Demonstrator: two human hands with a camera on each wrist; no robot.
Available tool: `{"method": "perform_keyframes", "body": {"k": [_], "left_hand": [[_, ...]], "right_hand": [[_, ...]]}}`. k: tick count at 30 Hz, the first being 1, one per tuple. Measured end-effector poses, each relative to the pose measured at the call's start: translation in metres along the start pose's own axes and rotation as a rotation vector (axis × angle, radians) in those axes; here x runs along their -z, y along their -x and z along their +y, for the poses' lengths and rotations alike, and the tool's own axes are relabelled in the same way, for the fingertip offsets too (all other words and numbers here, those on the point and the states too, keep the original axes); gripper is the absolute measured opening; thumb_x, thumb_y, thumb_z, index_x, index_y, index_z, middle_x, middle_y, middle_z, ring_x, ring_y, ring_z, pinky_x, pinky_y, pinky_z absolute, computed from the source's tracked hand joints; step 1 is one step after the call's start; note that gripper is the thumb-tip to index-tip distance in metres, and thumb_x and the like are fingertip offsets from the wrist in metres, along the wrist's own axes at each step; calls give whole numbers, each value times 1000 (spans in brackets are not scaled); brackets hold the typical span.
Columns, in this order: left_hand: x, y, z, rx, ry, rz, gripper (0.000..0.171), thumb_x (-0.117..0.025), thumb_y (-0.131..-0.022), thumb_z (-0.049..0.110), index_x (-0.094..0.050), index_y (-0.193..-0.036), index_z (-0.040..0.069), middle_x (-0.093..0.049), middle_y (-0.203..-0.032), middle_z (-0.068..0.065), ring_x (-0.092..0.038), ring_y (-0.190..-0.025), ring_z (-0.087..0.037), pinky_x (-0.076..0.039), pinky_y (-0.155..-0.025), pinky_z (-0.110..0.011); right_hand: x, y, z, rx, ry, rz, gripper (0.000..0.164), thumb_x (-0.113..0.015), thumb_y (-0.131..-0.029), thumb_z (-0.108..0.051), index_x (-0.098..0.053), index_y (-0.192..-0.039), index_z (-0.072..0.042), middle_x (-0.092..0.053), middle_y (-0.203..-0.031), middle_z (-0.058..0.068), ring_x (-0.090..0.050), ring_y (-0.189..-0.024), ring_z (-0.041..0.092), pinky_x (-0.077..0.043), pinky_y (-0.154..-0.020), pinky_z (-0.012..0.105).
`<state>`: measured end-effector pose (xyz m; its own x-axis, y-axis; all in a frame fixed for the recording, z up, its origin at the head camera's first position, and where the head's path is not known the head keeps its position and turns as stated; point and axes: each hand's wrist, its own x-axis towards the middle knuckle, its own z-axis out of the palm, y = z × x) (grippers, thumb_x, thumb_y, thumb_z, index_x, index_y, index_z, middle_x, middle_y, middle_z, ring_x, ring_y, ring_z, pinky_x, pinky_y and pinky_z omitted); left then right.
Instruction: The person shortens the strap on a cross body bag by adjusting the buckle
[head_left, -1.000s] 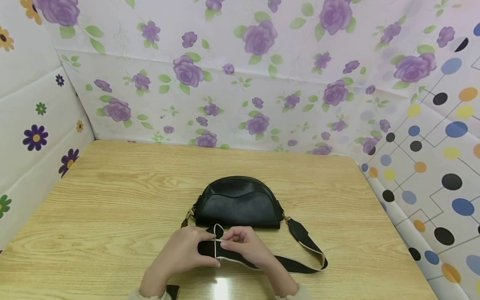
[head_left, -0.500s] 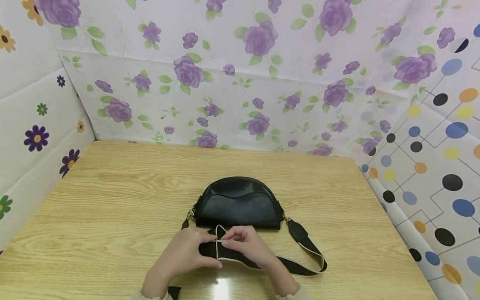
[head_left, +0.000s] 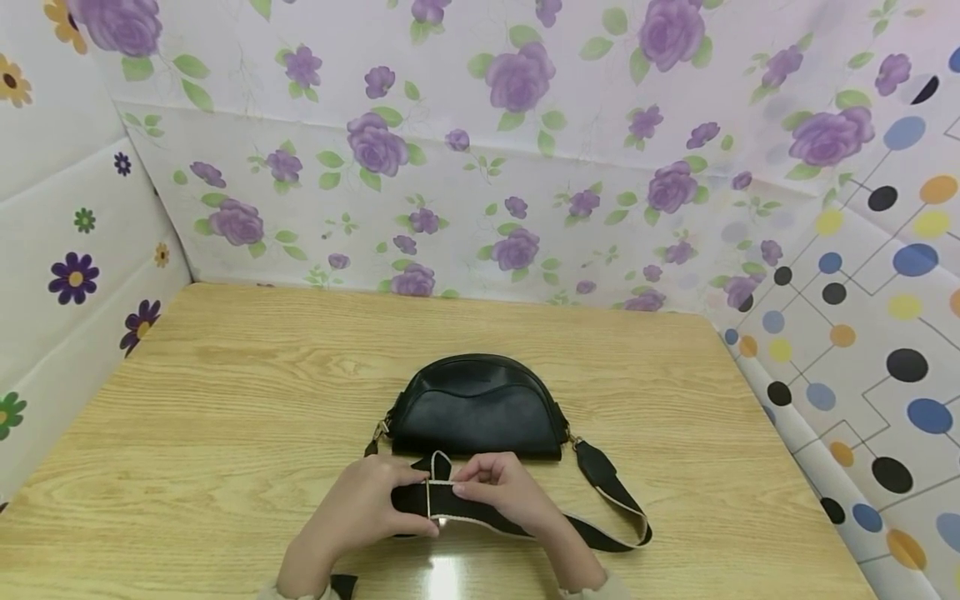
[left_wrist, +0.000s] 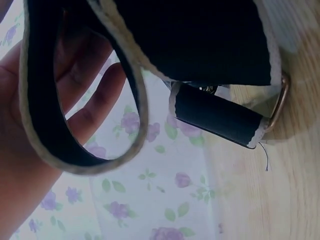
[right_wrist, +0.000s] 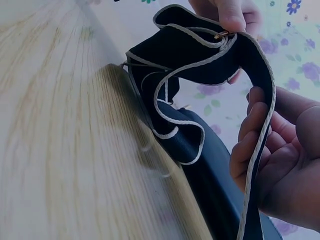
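A black half-round handbag [head_left: 480,408] lies on the table, its wide black strap [head_left: 480,510] with pale edging drawn out before it. My left hand [head_left: 356,510] grips the strap at its thin metal slider [head_left: 428,500], thumb below and fingers above. In the right wrist view, the left thumb presses right beside the gold-coloured slider [right_wrist: 224,35]. My right hand [head_left: 506,493] pinches the strap just right of the slider, between thumb and curled fingers. A small loop of strap [head_left: 442,467] stands up between the hands. The left wrist view shows a larger strap loop [left_wrist: 100,162] close up.
The wooden table [head_left: 225,417] reaches back to a flowered cloth wall [head_left: 450,208]. From the bag's right clasp [head_left: 573,437], the strap curves round on the tabletop. A black piece [head_left: 344,585] shows by the left sleeve.
My right hand has slid slightly right, and the left hand with the slider slightly left, so the gap between them is wider. The handbag stays put.
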<state>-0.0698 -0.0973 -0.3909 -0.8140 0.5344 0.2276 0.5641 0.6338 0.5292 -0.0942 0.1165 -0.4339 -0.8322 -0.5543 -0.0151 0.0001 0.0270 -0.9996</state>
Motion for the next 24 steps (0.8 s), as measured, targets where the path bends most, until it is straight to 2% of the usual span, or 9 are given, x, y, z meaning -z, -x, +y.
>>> {"method": "perform_keyframes", "body": {"k": [8, 16, 24], "left_hand": [[-2, -1, 1, -3, -19, 1, 54, -74, -60, 50, -71, -92, 7, -67, -85, 3, -58, -73, -9, -44, -60, -26], [-9, -3, 3, -76, -19, 15, 47, -75, -60, 49, -71, -87, 10, -66, -82, 6, -57, -72, -7, -45, -60, -26], [-9, -3, 1, -49, 22, 13, 44, -77, -60, 45, -71, -89, 11, -66, -84, 7, -57, -75, -7, -46, -63, -26]], "right_hand": [[-5, -1, 0, 43, -38, 7, 21, -61, -82, -2, -56, -87, 18, -61, -74, -3, -54, -65, 5, -45, -63, 20], [-18, -4, 0, 32, -69, 4, 22, -60, -83, -3, -55, -88, 18, -61, -76, -2, -56, -68, 6, -45, -63, 19], [-17, -5, 0, 11, -50, 11, 22, -61, -83, -4, -57, -90, 16, -62, -75, -1, -57, -69, 6, -45, -64, 20]]}}
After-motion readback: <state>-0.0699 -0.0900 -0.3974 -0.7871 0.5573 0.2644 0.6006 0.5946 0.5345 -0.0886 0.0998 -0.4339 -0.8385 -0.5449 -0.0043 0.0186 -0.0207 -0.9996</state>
